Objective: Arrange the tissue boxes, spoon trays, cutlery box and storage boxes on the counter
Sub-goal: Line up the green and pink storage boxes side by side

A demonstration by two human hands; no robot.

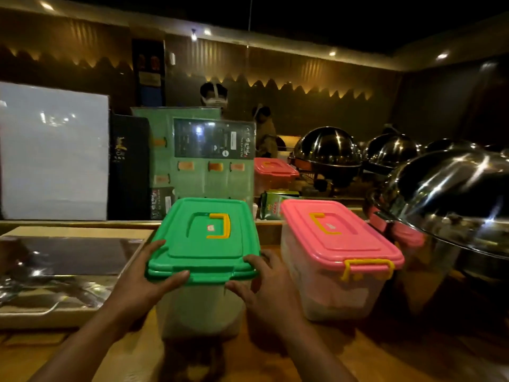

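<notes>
Dim dining room, wooden desk [344,354], warm strip lights on the back wall.

- Green box [203,238]: clear tub with a green lid, upright on the desk, centre of view. Landmark for what follows.
- Left hand [143,285]: grips the lid's near left corner, fingers curled over the side rim, thumb along the front edge.
- Right hand [264,288]: at the near right corner, fingers curled over the rim, thumb under it. Hands set apart, one on each side of the lid.
- Pink box [330,244]: just right of the green box, upright, a narrow gap between them, roughly parallel.
- Far pink box [272,169]: behind and right of the green box, on a raised ledge.
- Packet [272,205], green: behind the green box; contents cannot be told.
- Tray [55,271]: left of the green box, shiny; whether it is a spoon tray cannot be told.
- Domes [454,194], steel: far right.

Judgement: storage boxes partly placed, the green box being set beside the pink one. No tissue boxes or cutlery box identifiable, so most of the task probably remains.
</notes>
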